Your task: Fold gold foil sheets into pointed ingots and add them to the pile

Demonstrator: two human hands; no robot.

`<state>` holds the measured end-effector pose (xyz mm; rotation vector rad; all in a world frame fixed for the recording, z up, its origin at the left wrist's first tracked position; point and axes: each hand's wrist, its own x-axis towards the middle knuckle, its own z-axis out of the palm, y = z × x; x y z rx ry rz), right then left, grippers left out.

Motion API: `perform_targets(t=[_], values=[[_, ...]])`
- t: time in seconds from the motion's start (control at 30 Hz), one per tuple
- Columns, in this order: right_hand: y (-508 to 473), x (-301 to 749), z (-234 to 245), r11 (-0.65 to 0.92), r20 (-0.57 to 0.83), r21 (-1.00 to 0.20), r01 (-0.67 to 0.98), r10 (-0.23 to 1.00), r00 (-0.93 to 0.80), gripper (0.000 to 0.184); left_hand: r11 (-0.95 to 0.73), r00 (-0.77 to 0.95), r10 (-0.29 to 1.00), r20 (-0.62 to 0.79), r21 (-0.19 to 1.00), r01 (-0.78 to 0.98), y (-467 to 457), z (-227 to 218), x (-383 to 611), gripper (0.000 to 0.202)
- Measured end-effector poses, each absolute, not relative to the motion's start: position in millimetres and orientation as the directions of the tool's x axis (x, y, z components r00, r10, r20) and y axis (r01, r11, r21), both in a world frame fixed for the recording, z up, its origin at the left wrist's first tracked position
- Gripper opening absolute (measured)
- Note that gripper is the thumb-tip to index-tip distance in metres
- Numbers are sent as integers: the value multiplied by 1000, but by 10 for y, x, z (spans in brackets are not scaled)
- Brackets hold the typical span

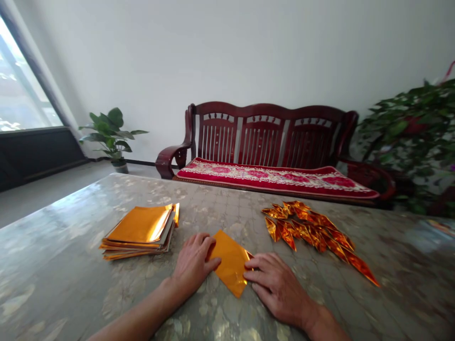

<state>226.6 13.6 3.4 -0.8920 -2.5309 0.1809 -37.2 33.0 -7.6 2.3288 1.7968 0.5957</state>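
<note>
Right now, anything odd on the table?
One thing: the gold foil stack is untidy. A sheet sticks up past its far right corner, and the lower sheets splay out at the front. The folded foil pieces lie in a loose heap.

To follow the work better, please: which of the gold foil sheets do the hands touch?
The loose gold foil sheet between the left hand and the right hand; the others sit in a stack further left, untouched by either hand.

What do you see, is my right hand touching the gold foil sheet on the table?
Touching. The head view shows the right hand with its fingers lying over the right edge of the gold foil sheet, with no gap between them.
</note>
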Motion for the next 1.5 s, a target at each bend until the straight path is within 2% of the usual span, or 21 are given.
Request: perform_targets(t=[0.13, 0.27, 0.43, 0.7, 0.9, 0.97, 1.0, 1.03, 1.07, 1.1, 1.17, 1.2, 1.3, 1.4, 1.5], values=[[109, 2243, 21, 807, 436, -252, 533, 587, -682, 22, -196, 145, 972, 185, 297, 934, 363, -49, -400, 46], [88, 2227, -8, 830, 485, -232, 508, 551, -679, 21, -118, 78, 987, 142, 300, 947, 414, -50, -449, 45], [91, 2210, -20, 836, 481, -212, 506, 540, -690, 22, -112, 91, 993, 70, 419, 901, 464, -51, -493, 20], [120, 2245, -104, 793, 430, -279, 541, 607, -668, 21, -94, 93, 995, 31, 572, 815, 507, -60, -413, 6], [193, 2304, -189, 707, 505, -376, 599, 698, -508, 26, -146, 115, 989, 90, 653, 743, 569, 11, -332, 6], [220, 2329, -213, 681, 537, -399, 615, 717, -445, 28, -207, 119, 977, 177, 656, 725, 539, 124, -319, 5], [232, 2342, -222, 667, 553, -410, 622, 724, -412, 30, -264, 120, 959, 258, 647, 715, 508, 192, -318, 6], [242, 2354, -227, 653, 568, -423, 628, 731, -378, 35, -419, 158, 878, 452, 564, 712, 469, 259, -319, 7], [249, 2364, -230, 639, 585, -438, 633, 737, -339, 40, -554, 222, 762, 609, 435, 710, 423, 318, -320, 10], [252, 2372, -230, 622, 599, -451, 640, 743, -301, 45, -657, 309, 643, 701, 296, 694, 374, 362, -319, 13], [244, 2379, -222, 591, 614, -462, 662, 751, -242, 54, -743, 478, 478, 736, 50, 667, 282, 383, -306, 15], [233, 2377, -214, 579, 617, -452, 678, 752, -231, 57, -747, 535, 459, 709, -19, 665, 243, 358, -293, 15], [175, 2355, -183, 596, 614, -339, 728, 726, -309, 61, -732, 614, 498, 612, -83, 677, 162, 178, -241, 15], [111, 2312, -142, 671, 572, -205, 713, 673, -469, 53, -717, 617, 570, 543, -39, 696, 125, -20, -201, 21], [79, 2269, -109, 717, 526, -178, 674, 648, -551, 39, -706, 615, 618, 490, 1, 708, 122, -115, -189, 21]])
